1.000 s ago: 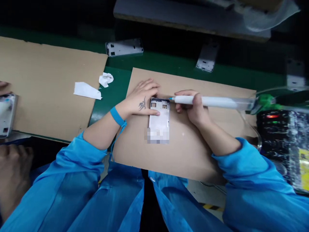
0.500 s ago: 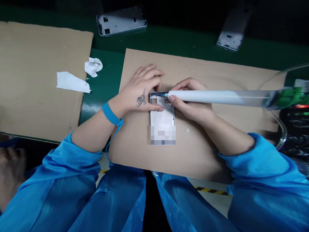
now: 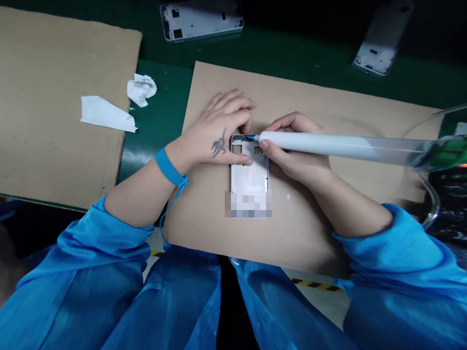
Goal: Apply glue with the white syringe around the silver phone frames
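Note:
A silvery phone frame (image 3: 250,177) lies on the cardboard sheet in front of me; its lower end is blurred out. My left hand (image 3: 223,127) holds the frame at its upper left, thumb laid across its face and the other fingers bent beyond its top edge. In my right hand (image 3: 297,146) is a dispensing syringe (image 3: 328,145) with white contents, gripped near its front end and lying almost level. Its blue needle tip is at the frame's dark upper edge; whether it touches is too small to tell.
Two more phone frames, one at back centre (image 3: 202,22) and one at back right (image 3: 377,53), lie on the green table (image 3: 160,116). White paper scraps (image 3: 107,114) lie by the left cardboard (image 3: 65,97). A clear tube (image 3: 432,199) curves near dark equipment at right.
My view has shifted a little, so the back frames appear higher and farther right. Both hands, the syringe and the held frame keep nearly the same arrangement. The other person's hand at left has become dark and indistinct.

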The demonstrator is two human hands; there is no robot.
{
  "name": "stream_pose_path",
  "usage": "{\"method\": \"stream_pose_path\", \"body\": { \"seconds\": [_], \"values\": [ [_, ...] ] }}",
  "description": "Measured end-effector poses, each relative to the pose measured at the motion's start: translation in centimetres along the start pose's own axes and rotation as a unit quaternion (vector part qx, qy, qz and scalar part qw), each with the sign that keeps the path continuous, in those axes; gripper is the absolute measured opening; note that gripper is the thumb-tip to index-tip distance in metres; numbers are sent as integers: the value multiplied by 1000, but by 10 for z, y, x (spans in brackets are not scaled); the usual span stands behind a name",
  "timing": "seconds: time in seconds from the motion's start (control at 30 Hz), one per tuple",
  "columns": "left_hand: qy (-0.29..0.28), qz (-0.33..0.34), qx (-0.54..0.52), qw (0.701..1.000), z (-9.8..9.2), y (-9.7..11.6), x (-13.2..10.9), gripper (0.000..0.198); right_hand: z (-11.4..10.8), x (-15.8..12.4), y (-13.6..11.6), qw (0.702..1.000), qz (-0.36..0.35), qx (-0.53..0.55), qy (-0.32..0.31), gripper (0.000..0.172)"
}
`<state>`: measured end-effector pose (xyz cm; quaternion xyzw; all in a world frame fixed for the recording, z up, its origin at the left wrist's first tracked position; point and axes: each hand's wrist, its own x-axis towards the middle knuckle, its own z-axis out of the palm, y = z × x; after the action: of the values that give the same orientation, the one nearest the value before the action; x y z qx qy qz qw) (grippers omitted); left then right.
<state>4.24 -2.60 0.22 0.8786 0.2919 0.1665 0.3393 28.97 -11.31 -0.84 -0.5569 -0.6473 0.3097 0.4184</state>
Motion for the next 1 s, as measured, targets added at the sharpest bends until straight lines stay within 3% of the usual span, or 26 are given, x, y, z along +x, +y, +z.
{"method": "stream_pose_path", "body": {
  "seconds": [0.43, 1.0],
  "values": [
    [-2, 4, 6, 1000, 1, -3, 1, 67, -4, 2, -2, 998, 33, 31, -33, 48],
    [-1, 10, 27, 1000, 2, -2, -1, 65, -5, 1, -1, 998, 29, 37, -28, 46]
  ]
}}
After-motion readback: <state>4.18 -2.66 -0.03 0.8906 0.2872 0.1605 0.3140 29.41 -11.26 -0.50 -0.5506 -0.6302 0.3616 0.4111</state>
